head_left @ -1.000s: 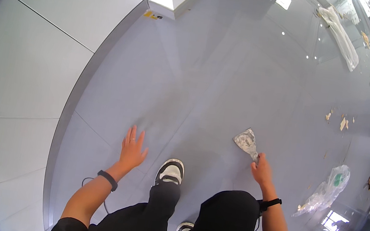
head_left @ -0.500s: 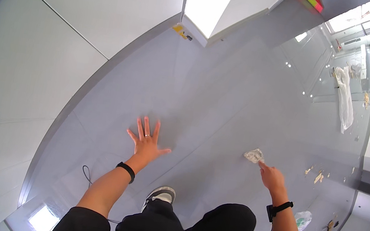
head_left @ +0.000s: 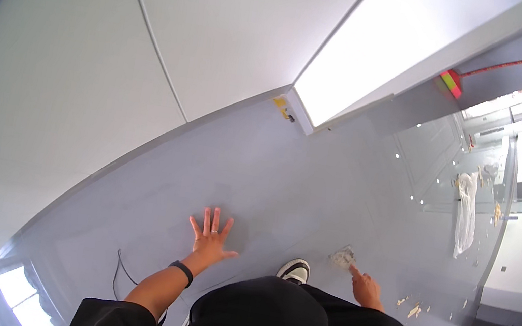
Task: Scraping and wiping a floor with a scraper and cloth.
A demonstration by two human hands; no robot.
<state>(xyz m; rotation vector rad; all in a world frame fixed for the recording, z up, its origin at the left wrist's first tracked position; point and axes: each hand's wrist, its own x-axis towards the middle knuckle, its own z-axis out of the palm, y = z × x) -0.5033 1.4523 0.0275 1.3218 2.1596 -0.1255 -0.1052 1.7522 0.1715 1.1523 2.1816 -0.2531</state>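
Observation:
My left hand point(head_left: 210, 244) rests flat on the grey floor point(head_left: 283, 197) with its fingers spread and nothing in it. A ring shows on one finger, and a black band circles the wrist. To its right, beyond my shoe point(head_left: 294, 270), my right hand point(head_left: 366, 290) is closed with the index finger stretched forward. That fingertip meets the near edge of a crumpled off-white rag point(head_left: 343, 256) lying against the floor. The rag is slightly blurred, and the thumb's grip on it is hard to make out. My knee hides most of the right forearm.
A pale panelled wall point(head_left: 157, 44) bounds the left, with a bright white corner block point(head_left: 350, 75) ahead. A red-and-yellow broom point(head_left: 452, 84) stands farther off. At right lie a long white plastic bag point(head_left: 464, 219) and yellowish scraps point(head_left: 414, 311). A thin black cable point(head_left: 116, 273) runs beside my left arm.
The view has swung, so wall, corner and broom sit lower and farther right. Both hands appear closer to my legs; the right hand stays with the rag. My left hand remains spread on the floor.

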